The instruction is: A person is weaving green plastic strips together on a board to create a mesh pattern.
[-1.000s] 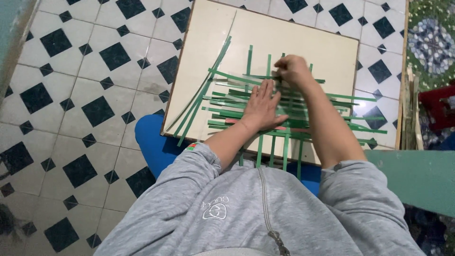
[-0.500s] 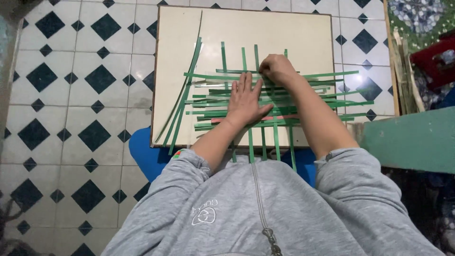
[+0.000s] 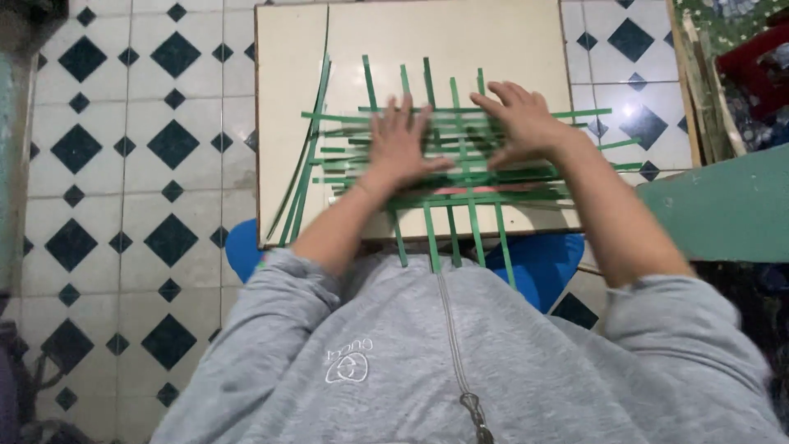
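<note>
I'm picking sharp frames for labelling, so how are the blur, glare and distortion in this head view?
Head view: both the left hand and the right hand are smeared by motion blur, fingers soft-edged; the green strips read clearly but slightly soft; a bright glare patch sits on the floor tiles at upper right; the pale board has bowed edges, a sign of wide-angle distortion; lighting is even, without hard shadows.

Matt green strips (image 3: 460, 156), perhaps leaf; smooth board (image 3: 493, 41); glossy tiles (image 3: 123, 164).

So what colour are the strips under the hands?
Green strips, seen in the head view, under the left hand and right hand.
</note>
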